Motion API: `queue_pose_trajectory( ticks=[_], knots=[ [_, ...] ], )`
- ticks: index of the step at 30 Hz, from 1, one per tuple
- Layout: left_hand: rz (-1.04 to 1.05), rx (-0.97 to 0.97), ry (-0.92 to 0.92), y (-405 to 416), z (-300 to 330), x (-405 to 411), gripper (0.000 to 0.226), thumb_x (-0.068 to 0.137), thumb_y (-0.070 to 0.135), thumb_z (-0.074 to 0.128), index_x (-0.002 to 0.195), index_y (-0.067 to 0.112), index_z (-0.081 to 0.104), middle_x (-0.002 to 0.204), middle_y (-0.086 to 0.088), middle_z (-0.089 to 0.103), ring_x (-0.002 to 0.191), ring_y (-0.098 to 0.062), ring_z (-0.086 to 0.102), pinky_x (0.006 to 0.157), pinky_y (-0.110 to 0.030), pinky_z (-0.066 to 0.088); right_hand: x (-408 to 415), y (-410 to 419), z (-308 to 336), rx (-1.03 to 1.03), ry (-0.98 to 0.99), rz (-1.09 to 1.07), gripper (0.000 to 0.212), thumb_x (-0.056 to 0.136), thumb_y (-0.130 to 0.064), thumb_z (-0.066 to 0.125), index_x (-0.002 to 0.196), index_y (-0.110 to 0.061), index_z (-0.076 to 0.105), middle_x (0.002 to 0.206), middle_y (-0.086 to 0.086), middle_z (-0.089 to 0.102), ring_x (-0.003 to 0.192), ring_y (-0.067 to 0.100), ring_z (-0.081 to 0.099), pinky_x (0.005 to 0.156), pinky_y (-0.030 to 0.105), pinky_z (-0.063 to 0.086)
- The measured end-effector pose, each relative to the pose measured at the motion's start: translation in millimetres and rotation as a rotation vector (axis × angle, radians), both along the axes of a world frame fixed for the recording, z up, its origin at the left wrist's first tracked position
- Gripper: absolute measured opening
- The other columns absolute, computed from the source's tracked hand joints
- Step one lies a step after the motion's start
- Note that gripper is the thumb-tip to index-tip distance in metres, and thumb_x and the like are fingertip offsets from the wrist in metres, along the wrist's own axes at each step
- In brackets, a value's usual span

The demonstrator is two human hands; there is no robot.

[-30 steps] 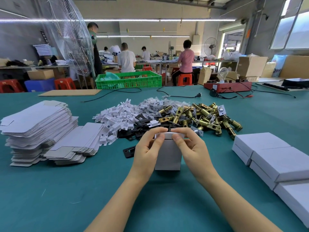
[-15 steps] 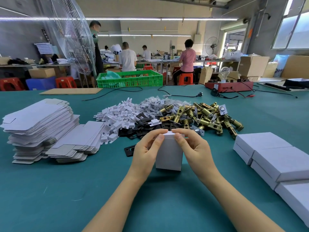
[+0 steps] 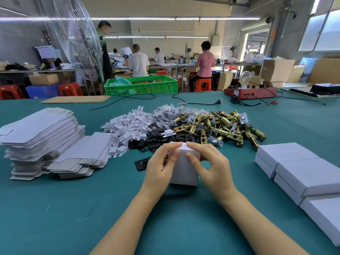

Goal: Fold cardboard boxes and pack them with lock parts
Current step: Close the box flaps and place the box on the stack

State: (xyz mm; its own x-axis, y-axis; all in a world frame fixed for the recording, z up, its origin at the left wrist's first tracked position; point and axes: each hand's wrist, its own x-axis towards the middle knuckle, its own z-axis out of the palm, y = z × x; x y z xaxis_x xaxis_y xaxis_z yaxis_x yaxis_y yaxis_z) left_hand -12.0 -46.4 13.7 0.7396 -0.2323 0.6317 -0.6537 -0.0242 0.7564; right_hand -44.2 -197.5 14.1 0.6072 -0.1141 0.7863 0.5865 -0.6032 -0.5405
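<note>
1. A white box (image 3: pixel 184 168) stands upright on the green worktop (image 3: pixel 73 208), near the front and about midway across.
2. The left hand (image 3: pixel 159 167) grips the box's left side: fingers curled over the top left corner, thumb laid on the near face.
3. The right hand (image 3: pixel 209 167) grips the right side: forefinger along the top edge, thumb pressing the near face, other fingers bent round the far side.
4. Both hands are closed on the box; neither is flat or spread.
5. Just behind the box lies a heap of lock parts: white plastic pieces (image 3: pixel 128 126), black plates (image 3: pixel 156 137) and brass latches (image 3: pixel 224 126). One black plate (image 3: pixel 141 163) lies apart, just left of the left hand.
6. Flat box blanks (image 3: pixel 36 129) are stacked at the left, with a lower, slumped pile (image 3: pixel 84 155) beside them.
7. Closed white boxes (image 3: pixel 303 170) sit in a row at the right.
8. A green crate (image 3: pixel 141 86) stands at the worktop's far edge.
</note>
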Motion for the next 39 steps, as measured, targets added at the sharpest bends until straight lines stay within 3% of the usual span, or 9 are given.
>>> queue_pose_trajectory(
  ticks=[11, 15, 18, 22, 27, 30, 33, 36, 39],
  knots=[
    [0.048, 0.059, -0.055, 0, -5, 4, 0.023, 0.094, 0.023, 0.053, 0.111, 0.037, 0.056, 0.104, 0.014, 0.064, 0.094, 0.005, 0.058, 0.086, -0.013, 0.042, 1, 9, -8, -0.009, 0.091, 0.029, 0.027, 0.093, -0.021, 0.053, 0.116, -0.009, 0.061, 0.102, 0.005, 0.064, 0.092, 0.009, 0.058, 0.079, 0.018, 0.046],
    [0.015, 0.055, 0.083, -2, -10, 2, 0.045, 0.092, 0.034, 0.061, 0.125, 0.058, 0.043, 0.101, 0.017, 0.06, 0.082, 0.002, 0.059, 0.075, -0.013, 0.045, 3, 11, -8, 0.016, 0.096, 0.009, 0.025, 0.094, -0.021, 0.054, 0.117, -0.013, 0.061, 0.103, 0.002, 0.064, 0.09, 0.002, 0.057, 0.077, 0.011, 0.044],
    [-0.063, 0.083, 0.279, 0, -13, 6, 0.071, 0.087, 0.033, 0.071, 0.127, 0.071, 0.026, 0.112, 0.01, 0.063, 0.094, 0.003, 0.065, 0.08, -0.016, 0.051, 3, 9, -10, 0.065, 0.181, 0.023, 0.033, 0.096, -0.023, 0.055, 0.127, -0.034, 0.048, 0.098, -0.017, 0.057, 0.083, -0.01, 0.054, 0.072, 0.006, 0.04],
    [-0.047, 0.17, 0.415, 0, -16, 13, 0.081, 0.084, 0.038, 0.074, 0.145, 0.051, 0.021, 0.117, 0.006, 0.065, 0.103, -0.007, 0.067, 0.09, -0.032, 0.056, 9, 2, -18, 0.241, 0.472, 0.093, 0.061, 0.094, -0.027, 0.059, 0.142, -0.036, 0.023, 0.105, -0.011, 0.063, 0.088, 0.004, 0.064, 0.072, 0.017, 0.049],
    [0.029, 0.036, 0.537, -1, -15, 18, 0.049, 0.093, 0.024, 0.066, 0.133, 0.038, 0.041, 0.099, -0.011, 0.071, 0.085, -0.019, 0.07, 0.083, -0.038, 0.058, 15, -4, -17, 0.33, 0.584, 0.188, 0.061, 0.086, -0.031, 0.069, 0.123, -0.057, 0.028, 0.111, -0.007, 0.057, 0.087, 0.009, 0.066, 0.071, 0.02, 0.052],
    [-0.005, -0.011, 0.605, 3, -11, 19, 0.028, 0.095, 0.018, 0.062, 0.118, 0.032, 0.054, 0.087, -0.01, 0.072, 0.071, -0.015, 0.069, 0.067, -0.027, 0.054, 13, -3, -16, 0.158, 0.589, 0.14, 0.093, 0.066, -0.052, 0.079, 0.14, -0.045, 0.023, 0.137, -0.013, 0.037, 0.125, 0.004, 0.043, 0.099, 0.022, 0.039],
    [-0.052, 0.051, 0.601, 6, -8, 17, 0.027, 0.083, 0.029, 0.067, 0.11, 0.028, 0.062, 0.088, -0.023, 0.07, 0.071, -0.021, 0.065, 0.065, -0.031, 0.049, 10, -3, -11, -0.251, 0.56, 0.08, 0.117, 0.051, -0.077, 0.065, 0.149, -0.034, 0.017, 0.15, -0.014, 0.018, 0.141, 0.003, 0.009, 0.113, 0.027, 0.016],
    [-0.033, 0.098, 0.542, 6, -7, 16, 0.034, 0.074, 0.038, 0.056, 0.103, 0.024, 0.068, 0.099, -0.015, 0.071, 0.085, -0.022, 0.06, 0.077, -0.034, 0.043, 7, -4, -8, -0.427, 0.592, 0.013, 0.114, 0.049, -0.078, 0.056, 0.147, -0.03, 0.023, 0.141, -0.008, 0.032, 0.133, 0.012, 0.024, 0.106, 0.026, 0.023],
    [-0.031, 0.157, 0.515, 4, -10, 16, 0.032, 0.093, 0.045, 0.049, 0.1, 0.025, 0.072, 0.1, 0.005, 0.07, 0.097, -0.019, 0.061, 0.086, -0.032, 0.044, 6, 0, -12, -0.366, 0.606, -0.119, 0.102, 0.055, -0.07, 0.064, 0.141, -0.028, 0.029, 0.126, -0.006, 0.039, 0.121, 0.016, 0.035, 0.099, 0.027, 0.031]
  ],
)
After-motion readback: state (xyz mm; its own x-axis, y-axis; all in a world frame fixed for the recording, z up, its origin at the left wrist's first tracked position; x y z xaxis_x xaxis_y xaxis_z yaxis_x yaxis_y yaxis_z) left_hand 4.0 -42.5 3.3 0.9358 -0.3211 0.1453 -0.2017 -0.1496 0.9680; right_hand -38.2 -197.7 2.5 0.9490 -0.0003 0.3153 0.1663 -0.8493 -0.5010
